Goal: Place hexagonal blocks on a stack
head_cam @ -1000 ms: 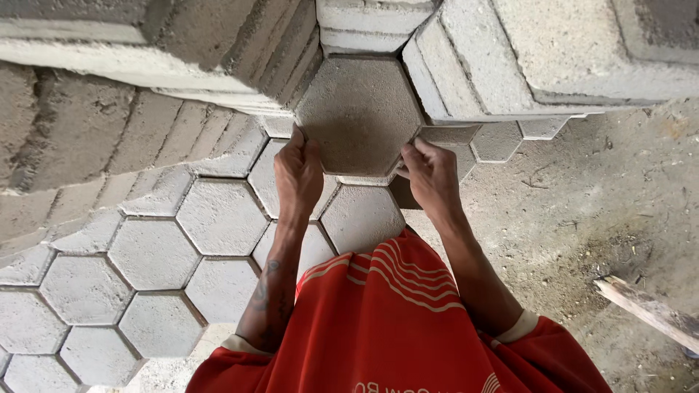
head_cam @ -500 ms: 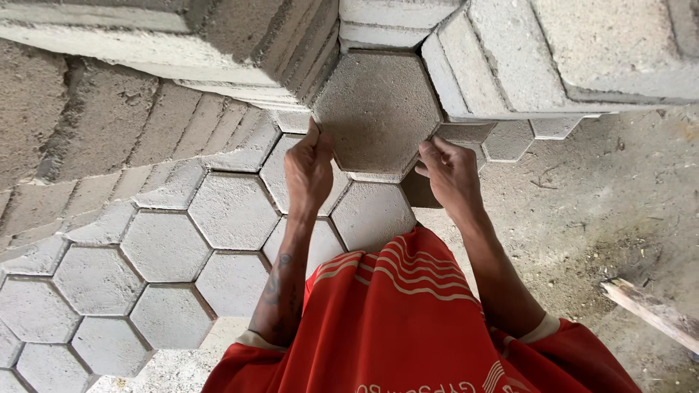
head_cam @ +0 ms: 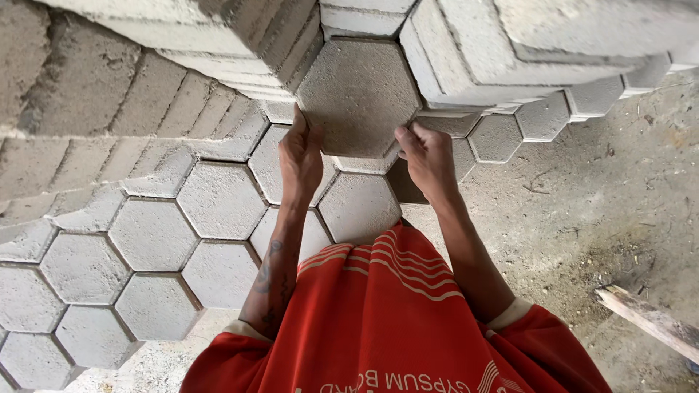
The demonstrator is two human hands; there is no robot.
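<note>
Now we hold a grey hexagonal paving block [head_cam: 358, 96] between both hands, its flat face toward us. Our left hand [head_cam: 301, 156] presses its lower left edge, fingers [head_cam: 297, 122] closed against the side; our right hand [head_cam: 428, 159] grips the lower right edge, fingers [head_cam: 405, 140] curled on it. The block sits above the laid hexagonal paving [head_cam: 153, 233], in front of the stacked blocks [head_cam: 182, 44]. Bare concrete floor [head_cam: 582, 204] spreads to the right, where a wooden plank [head_cam: 652, 320] lies. Our red shirt [head_cam: 386, 320] fills the lower frame.
</note>
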